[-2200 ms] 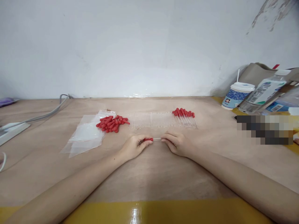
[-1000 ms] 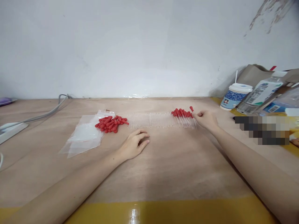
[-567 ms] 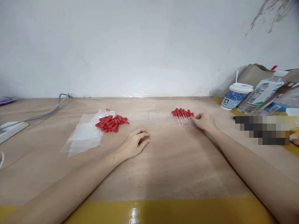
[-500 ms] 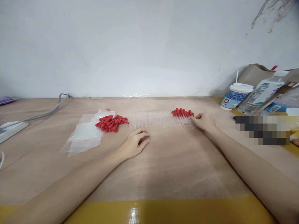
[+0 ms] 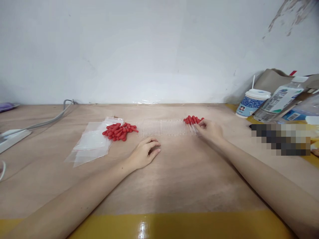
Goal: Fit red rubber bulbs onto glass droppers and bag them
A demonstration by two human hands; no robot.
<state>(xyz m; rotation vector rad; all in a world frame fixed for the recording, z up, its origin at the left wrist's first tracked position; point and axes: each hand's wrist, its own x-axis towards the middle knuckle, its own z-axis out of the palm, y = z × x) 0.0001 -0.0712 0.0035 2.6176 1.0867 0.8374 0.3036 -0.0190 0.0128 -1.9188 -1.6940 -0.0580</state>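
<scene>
A row of clear thin tubes (image 5: 161, 127) lies side by side across the middle of the table. At its right end, several tubes carry red rubber bulbs, forming droppers (image 5: 193, 119). My right hand (image 5: 208, 131) is over these droppers, thumb and fingers pinched together; whatever is between the fingertips is hidden. Left of the row, a heap of loose red rubber bulbs (image 5: 118, 131) rests partly on clear plastic zip bags (image 5: 92, 142). My left hand (image 5: 146, 152) lies on the table just in front of the tubes, its fingers loosely bent and apart, holding nothing.
A paper cup with a straw (image 5: 251, 103) and a plastic bottle (image 5: 281, 99) stand at the back right, near a blurred-out patch (image 5: 281, 139). A grey cable (image 5: 50, 118) runs along the left. Yellow tape (image 5: 174, 225) covers the front edge.
My right hand has moved a little to the left, from the right end of the droppers to over them. My left hand stays where it was.
</scene>
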